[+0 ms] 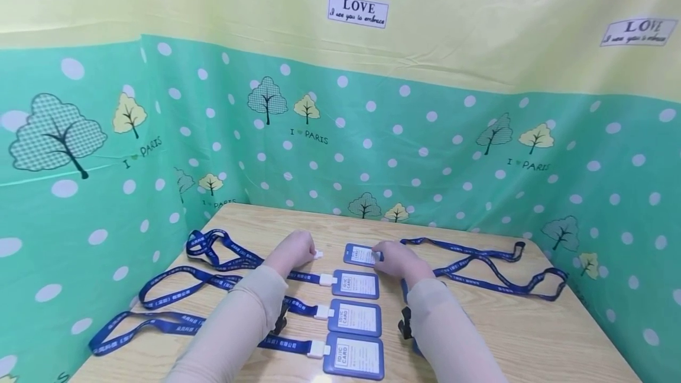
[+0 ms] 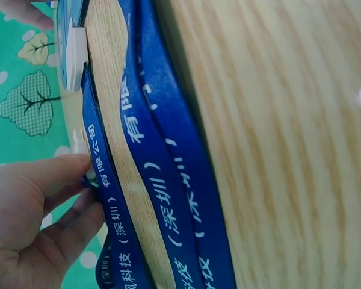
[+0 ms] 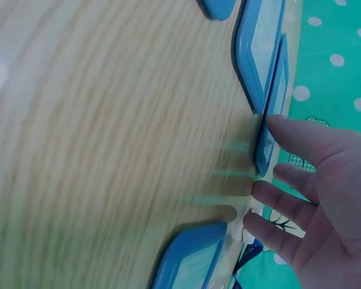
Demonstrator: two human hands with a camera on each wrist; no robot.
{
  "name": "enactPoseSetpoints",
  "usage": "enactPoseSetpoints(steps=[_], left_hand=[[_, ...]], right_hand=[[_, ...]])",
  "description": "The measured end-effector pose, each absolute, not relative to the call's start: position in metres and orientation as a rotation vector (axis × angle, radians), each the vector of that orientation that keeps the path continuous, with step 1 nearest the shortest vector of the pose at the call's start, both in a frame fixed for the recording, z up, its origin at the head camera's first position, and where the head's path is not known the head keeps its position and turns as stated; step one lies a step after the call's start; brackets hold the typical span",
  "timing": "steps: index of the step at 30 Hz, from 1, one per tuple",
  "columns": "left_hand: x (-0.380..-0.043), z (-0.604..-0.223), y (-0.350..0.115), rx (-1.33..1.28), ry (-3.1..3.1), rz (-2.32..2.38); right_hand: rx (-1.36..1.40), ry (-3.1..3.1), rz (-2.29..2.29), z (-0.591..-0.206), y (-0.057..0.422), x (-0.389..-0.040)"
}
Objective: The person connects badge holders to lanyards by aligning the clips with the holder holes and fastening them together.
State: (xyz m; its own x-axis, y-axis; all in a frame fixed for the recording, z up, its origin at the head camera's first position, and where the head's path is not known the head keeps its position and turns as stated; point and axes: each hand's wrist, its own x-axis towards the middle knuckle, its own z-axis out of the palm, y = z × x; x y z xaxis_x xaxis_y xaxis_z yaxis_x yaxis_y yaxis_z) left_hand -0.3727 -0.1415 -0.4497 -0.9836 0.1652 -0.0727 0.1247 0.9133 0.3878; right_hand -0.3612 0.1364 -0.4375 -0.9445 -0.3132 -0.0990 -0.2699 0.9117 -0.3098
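My left hand [image 1: 294,251] is at the far row of the table and pinches the end of a blue lanyard, its white clip [image 1: 318,254] poking out past the fingers. In the left wrist view, thumb and fingertips of that left hand [image 2: 42,217] meet behind a nearer lanyard [image 2: 117,205]. A blue ID card holder [image 1: 362,254] lies flat to the right, apart from the clip. My right hand [image 1: 399,260] touches this holder's right end. The right wrist view has the right thumb against the holder [image 3: 266,147], with the other fingers extended and spread.
Nearer to me, three card holders [image 1: 355,285] [image 1: 354,318] [image 1: 353,356] lie in a column, clipped to blue lanyards [image 1: 170,295] spread leftward. More lanyards [image 1: 495,279] lie on the right; a holder [image 3: 195,259] there is partly hidden by my right arm. Patterned curtain [image 1: 319,176] surrounds the wooden table.
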Motion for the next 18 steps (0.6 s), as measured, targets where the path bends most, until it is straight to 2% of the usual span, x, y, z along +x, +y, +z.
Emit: enactPoseSetpoints(steps=[18], left_hand=[[-0.371, -0.451, -0.141, 0.239, 2.984, 0.611]], right_hand=[[-0.533, 2.917, -0.440, -0.438, 0.122, -0.364]])
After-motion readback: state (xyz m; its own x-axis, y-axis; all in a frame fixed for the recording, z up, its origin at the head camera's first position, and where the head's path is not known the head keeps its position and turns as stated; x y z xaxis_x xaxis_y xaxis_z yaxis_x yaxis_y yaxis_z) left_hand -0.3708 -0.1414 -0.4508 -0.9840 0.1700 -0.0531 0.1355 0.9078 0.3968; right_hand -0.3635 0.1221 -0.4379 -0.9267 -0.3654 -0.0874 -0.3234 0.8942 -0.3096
